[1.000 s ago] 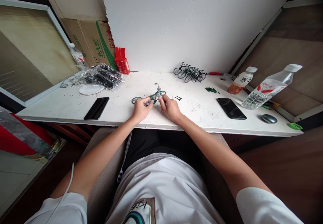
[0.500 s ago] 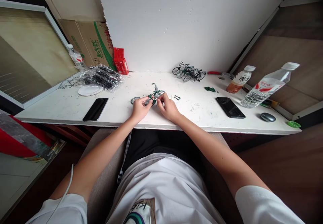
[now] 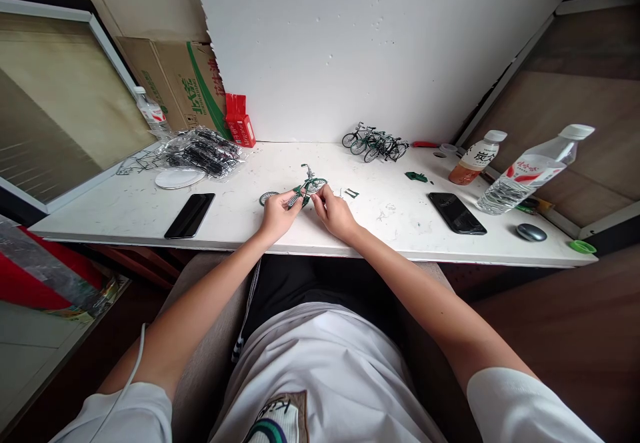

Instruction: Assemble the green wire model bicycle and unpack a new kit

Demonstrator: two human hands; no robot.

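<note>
From left to right along the white counter [image 3: 240, 224], we find a clear bottle [image 3: 151, 111] by a cardboard box [image 3: 165, 73], then a dark phone [image 3: 190, 216] lying near the front edge. Behind it are a white disc [image 3: 175, 178], a plastic-wrapped bundle [image 3: 205, 153] and a red box [image 3: 241, 123]. At the centre, we see the left hand [image 3: 279, 216] pinching a green miniature bicycle [image 3: 310, 186], which sits between the hands, handlebars upward. The right hand [image 3: 337, 215] meets it with thumb and fingertips drawn together; we cannot tell whether they grip anything. Just beyond lies a small green piece [image 3: 351, 193]. Farther back stand several miniature bicycles [image 3: 375, 143]. At right, we see a green part [image 3: 416, 177], a second phone [image 3: 457, 214], a tea-coloured bottle [image 3: 477, 158] and a tilted water bottle [image 3: 536, 171].
</note>
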